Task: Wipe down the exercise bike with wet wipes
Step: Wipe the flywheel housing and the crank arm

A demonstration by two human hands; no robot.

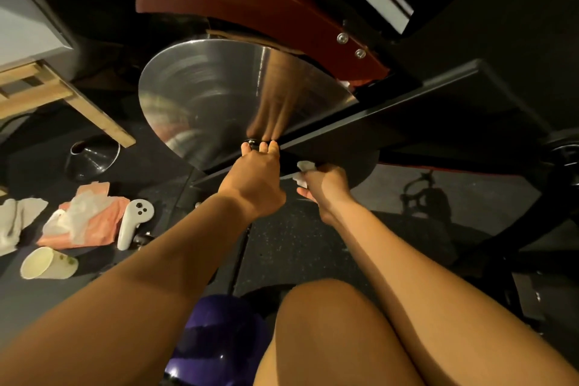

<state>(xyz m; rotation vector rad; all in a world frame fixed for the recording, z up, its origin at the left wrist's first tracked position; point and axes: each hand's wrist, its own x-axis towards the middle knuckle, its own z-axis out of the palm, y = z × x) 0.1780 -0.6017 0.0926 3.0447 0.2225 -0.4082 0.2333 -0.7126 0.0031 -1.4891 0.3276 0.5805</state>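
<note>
Low down, the exercise bike [235, 0] was viewed from above, with its steel flywheel [213, 94] and black frame bar [376, 122] nearest. A crumpled wet wipe [304, 166] was pinched in the curled fingers of the right hand [326, 185] and held against the lower edge of the bar, just beside the wheel's hub. The left hand [257, 178] was stretched out with straight fingers, its tips touching the wheel face by the hub, apparently to steady it.

Judged best: the wheel is to be kept from turning while the wipe is drawn along the bar in long strokes, then refolded to a clean face.

The floor [297, 244] was dark speckled rubber matting. A packet of wipes [84, 219], a white controller [131, 222], a paper cup [47, 263] and a white cloth [15, 219] were noted lying to the left. A purple ball [219, 332] was close below.
</note>
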